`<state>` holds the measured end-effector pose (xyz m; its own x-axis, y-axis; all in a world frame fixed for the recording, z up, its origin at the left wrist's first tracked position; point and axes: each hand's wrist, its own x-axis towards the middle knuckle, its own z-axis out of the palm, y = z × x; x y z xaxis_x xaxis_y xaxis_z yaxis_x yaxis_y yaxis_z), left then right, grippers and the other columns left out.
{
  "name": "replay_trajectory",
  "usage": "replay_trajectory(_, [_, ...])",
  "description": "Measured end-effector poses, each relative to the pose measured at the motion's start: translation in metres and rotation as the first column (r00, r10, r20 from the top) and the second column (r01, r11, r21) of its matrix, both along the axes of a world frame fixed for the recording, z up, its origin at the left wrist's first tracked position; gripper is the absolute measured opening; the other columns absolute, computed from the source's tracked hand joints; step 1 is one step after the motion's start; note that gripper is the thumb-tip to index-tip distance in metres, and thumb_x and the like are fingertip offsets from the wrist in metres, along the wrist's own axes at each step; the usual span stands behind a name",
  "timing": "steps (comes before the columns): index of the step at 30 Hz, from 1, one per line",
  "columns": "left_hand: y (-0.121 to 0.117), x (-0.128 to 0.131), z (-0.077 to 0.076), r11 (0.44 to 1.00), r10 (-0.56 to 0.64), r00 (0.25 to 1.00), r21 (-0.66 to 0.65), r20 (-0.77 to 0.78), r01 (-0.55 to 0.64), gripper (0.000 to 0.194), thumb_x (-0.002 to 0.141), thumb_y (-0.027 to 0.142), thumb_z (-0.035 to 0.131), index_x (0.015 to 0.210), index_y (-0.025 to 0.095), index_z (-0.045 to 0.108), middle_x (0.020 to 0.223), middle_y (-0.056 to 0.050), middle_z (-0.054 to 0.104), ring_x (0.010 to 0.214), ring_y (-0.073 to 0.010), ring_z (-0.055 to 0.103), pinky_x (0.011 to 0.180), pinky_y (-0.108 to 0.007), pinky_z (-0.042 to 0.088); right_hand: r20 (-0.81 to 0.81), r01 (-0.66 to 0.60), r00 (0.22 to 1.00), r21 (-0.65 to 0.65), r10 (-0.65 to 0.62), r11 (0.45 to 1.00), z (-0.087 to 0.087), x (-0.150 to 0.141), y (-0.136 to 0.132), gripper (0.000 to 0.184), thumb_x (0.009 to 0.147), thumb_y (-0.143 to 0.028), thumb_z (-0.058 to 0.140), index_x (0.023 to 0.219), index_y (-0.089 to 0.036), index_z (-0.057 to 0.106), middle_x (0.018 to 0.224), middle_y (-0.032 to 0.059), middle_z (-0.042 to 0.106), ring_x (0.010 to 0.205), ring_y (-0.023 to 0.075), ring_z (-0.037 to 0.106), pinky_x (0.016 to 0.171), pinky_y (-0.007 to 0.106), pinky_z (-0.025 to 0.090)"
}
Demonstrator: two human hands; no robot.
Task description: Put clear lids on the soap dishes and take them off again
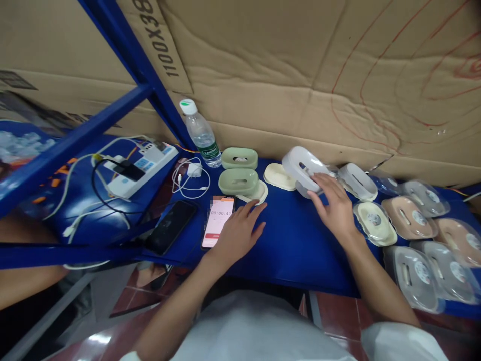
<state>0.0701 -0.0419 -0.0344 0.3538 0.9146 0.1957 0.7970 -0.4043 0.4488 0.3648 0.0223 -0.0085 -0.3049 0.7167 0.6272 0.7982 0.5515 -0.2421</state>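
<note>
My right hand (332,205) grips a light grey oval soap dish (303,163) by its right end. The dish is tilted, with a slot in its middle. A cream oval piece (278,177) lies at its left. My left hand (240,225) hovers with fingers spread, beside a phone (219,220) with a lit timer screen. Just beyond those fingertips is a green soap dish (238,181), partly over a cream lid-like piece (259,193). Another green soap dish (239,158) stands behind it.
At right lie several soap dishes under clear covers, among them a brown one (408,216) and a grey one (413,278). A water bottle (203,135), a white charger (194,170), a dark phone (171,227) and a power strip (145,168) are at left. Cardboard (270,70) walls the back.
</note>
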Motion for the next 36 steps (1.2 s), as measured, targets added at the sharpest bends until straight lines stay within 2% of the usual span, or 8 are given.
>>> replay_trajectory(5, [0.022,0.0,0.003,0.999,0.018,0.993,-0.039,-0.114,-0.023,0.052,0.106,0.029,0.058,0.156,0.017,0.049,0.151,-0.019,0.064,0.135,-0.0378,0.065,0.11,-0.056,0.056,-0.082,0.032,0.996,-0.029,-0.034,0.999,-0.011,0.005,-0.018,0.04,0.107,-0.041,0.062,0.141,-0.021,0.068,0.136,0.0126,0.075,0.133,0.0312,0.069,0.119,0.054,0.053])
replay_trajectory(11, [0.016,0.03,0.007,0.982,-0.176,0.981,-0.089,-0.081,0.169,0.049,0.108,0.032,0.059,0.155,0.023,0.052,0.154,-0.01,0.064,0.136,-0.032,0.065,0.114,-0.05,0.053,-0.097,-0.047,0.994,-0.052,0.042,0.998,-0.02,-0.004,-0.024,0.039,0.105,-0.032,0.067,0.142,-0.021,0.065,0.137,0.0123,0.075,0.13,0.0293,0.07,0.116,0.05,0.055])
replay_trajectory(15, [0.014,0.037,0.002,0.995,0.073,0.982,-0.056,-0.176,-0.084,0.05,0.109,0.032,0.056,0.156,0.018,0.051,0.156,-0.018,0.059,0.132,-0.0376,0.066,0.106,-0.053,0.056,-0.095,-0.093,0.992,-0.062,0.087,0.994,-0.024,-0.01,-0.028,0.039,0.103,-0.03,0.07,0.141,-0.022,0.065,0.135,0.0118,0.076,0.128,0.029,0.071,0.114,0.049,0.056])
replay_trajectory(17, [0.013,0.036,-0.001,0.987,0.128,0.967,-0.065,-0.222,-0.145,0.051,0.107,0.031,0.058,0.155,0.015,0.052,0.155,-0.021,0.059,0.13,-0.0395,0.067,0.103,-0.055,0.056,-0.097,-0.107,0.99,-0.069,0.1,0.992,-0.028,-0.011,-0.029,0.04,0.103,-0.031,0.071,0.142,-0.023,0.065,0.135,0.0115,0.076,0.127,0.0293,0.071,0.113,0.049,0.056])
replay_trajectory(24, [-0.022,0.043,0.003,0.959,-0.255,0.967,-0.121,0.013,0.255,0.046,0.108,0.032,0.061,0.153,0.026,0.055,0.152,-0.009,0.065,0.129,-0.0285,0.067,0.107,-0.047,0.055,-0.019,-0.133,0.991,-0.104,0.132,0.986,-0.037,-0.008,-0.025,0.042,0.104,-0.033,0.068,0.145,-0.023,0.064,0.14,0.0118,0.074,0.131,0.0302,0.069,0.112,0.05,0.055])
replay_trajectory(28, [-0.039,0.031,-0.005,0.995,-0.101,0.995,0.002,-0.01,0.101,0.047,0.105,0.027,0.063,0.151,0.027,0.057,0.155,-0.013,0.061,0.125,-0.033,0.067,0.101,-0.052,0.057,0.082,-0.225,0.968,-0.142,0.238,0.964,-0.027,-0.008,-0.029,0.04,0.105,-0.031,0.067,0.145,-0.024,0.064,0.141,0.0105,0.073,0.133,0.0286,0.068,0.112,0.048,0.054])
replay_trajectory(31, [-0.047,0.015,-0.014,0.999,-0.003,0.998,0.054,0.067,-0.001,0.053,0.103,0.029,0.067,0.154,0.024,0.052,0.154,-0.017,0.058,0.127,-0.0339,0.066,0.102,-0.053,0.059,0.132,-0.266,0.949,-0.153,0.286,0.952,-0.016,-0.005,-0.049,0.042,0.103,-0.028,0.07,0.145,-0.022,0.065,0.139,0.0112,0.074,0.131,0.0285,0.068,0.112,0.047,0.054])
replay_trajectory(36, [-0.057,0.008,-0.017,0.988,-0.13,0.986,0.102,0.104,0.119,0.065,0.104,0.029,0.068,0.163,0.028,0.041,0.17,-0.018,0.041,0.15,-0.035,0.051,0.115,-0.053,0.055,0.145,-0.217,0.958,-0.203,0.249,0.955,-0.02,0.006,-0.11,0.048,0.101,-0.023,0.074,0.147,-0.021,0.063,0.137,0.0124,0.074,0.131,0.0291,0.068,0.11,0.048,0.054])
